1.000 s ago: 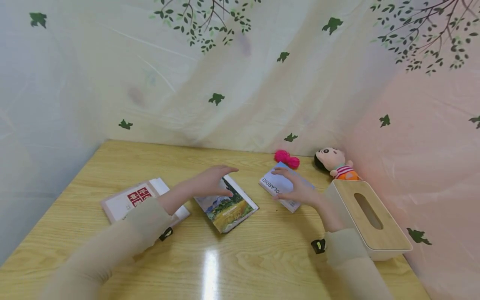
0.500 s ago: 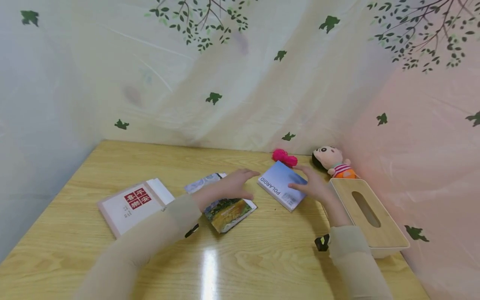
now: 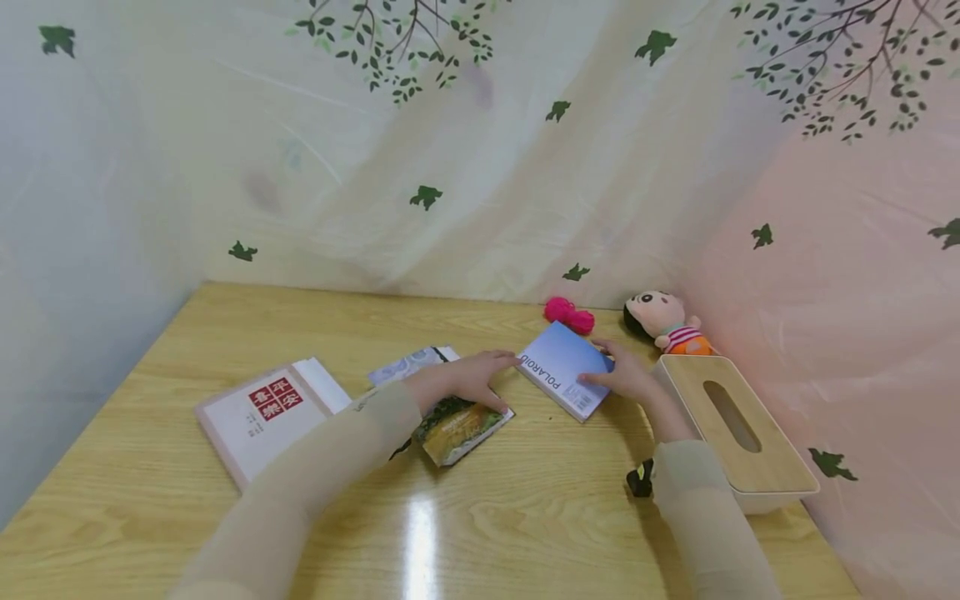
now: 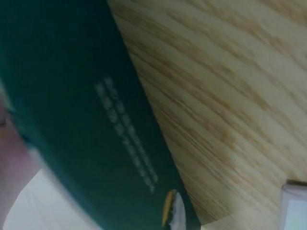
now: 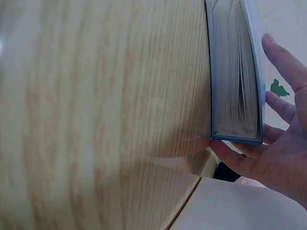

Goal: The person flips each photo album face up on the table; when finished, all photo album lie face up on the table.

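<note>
A thick blue-and-white book (image 3: 551, 350) marked POLAROID lies flat on the wooden table. My right hand (image 3: 628, 373) is at its right side, thumb over the cover and fingers spread along the edge. In the right wrist view, the book's page block (image 5: 235, 81) shows with fingertips (image 5: 221, 149) right at its lower corner. My left hand (image 3: 476, 379) reaches over a book with a painted landscape cover (image 3: 465, 429), fingertips near the POLAROID book's left corner. The left wrist view is largely filled by a dark green surface (image 4: 81, 120) with faint pale lettering.
A pale book with red square characters (image 3: 247, 412) lies at the left. A tissue box with wooden lid (image 3: 780, 454) stands close beside the right forearm. Behind are a pink yarn bundle (image 3: 568, 316) and a plush doll (image 3: 663, 321), near the curtain (image 3: 322, 192).
My left hand has moved right across the landscape book toward the POLAROID book. My right hand has shifted from over the POLAROID cover to its right edge.
</note>
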Demonstrator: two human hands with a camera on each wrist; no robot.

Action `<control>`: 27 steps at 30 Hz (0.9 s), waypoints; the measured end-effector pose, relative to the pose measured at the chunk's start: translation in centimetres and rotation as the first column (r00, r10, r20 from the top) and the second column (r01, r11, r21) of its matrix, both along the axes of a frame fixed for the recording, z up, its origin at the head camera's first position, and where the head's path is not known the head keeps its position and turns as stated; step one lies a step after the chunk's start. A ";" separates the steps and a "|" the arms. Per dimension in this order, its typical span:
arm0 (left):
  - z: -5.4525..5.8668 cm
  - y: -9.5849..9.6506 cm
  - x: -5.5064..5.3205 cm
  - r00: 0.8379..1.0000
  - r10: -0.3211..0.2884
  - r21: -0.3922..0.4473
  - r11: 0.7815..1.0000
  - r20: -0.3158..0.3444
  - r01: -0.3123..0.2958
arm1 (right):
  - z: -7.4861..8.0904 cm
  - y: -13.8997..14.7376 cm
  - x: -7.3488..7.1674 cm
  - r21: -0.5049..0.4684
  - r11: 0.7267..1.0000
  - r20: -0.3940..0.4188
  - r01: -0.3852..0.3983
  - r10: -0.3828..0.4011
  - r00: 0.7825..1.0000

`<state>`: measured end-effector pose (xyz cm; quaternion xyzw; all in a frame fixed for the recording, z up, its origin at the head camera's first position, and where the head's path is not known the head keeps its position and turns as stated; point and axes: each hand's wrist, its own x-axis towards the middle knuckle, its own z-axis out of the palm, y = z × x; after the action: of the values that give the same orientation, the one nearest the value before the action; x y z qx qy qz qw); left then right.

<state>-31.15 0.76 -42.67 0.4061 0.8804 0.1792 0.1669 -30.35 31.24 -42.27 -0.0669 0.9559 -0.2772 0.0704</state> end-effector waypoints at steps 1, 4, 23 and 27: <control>0.0 -0.1 -0.1 1.000 -0.008 0.009 1.000 0.010 0.008 | 0.0 0.0 0.0 -0.002 1.000 0.012 0.001 -0.001 1.000; -0.3 -0.2 -0.4 0.999 -0.027 0.019 0.999 0.023 0.027 | 0.0 0.1 -0.2 0.008 1.000 0.050 -0.004 0.004 0.999; -0.8 -0.4 -1.2 0.997 0.008 -0.044 0.999 0.083 -0.004 | -0.3 0.8 -0.9 -0.087 0.996 0.141 -0.002 0.014 0.990; -0.6 -0.4 -1.2 0.996 0.008 -0.051 0.999 0.093 -0.003 | -0.1 0.6 -1.0 -0.191 0.982 0.171 -0.001 0.035 0.985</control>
<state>-32.32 0.38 -43.31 0.3904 0.8771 0.1758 0.2176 -31.31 31.85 -42.34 -0.0576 0.9146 -0.3714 0.1492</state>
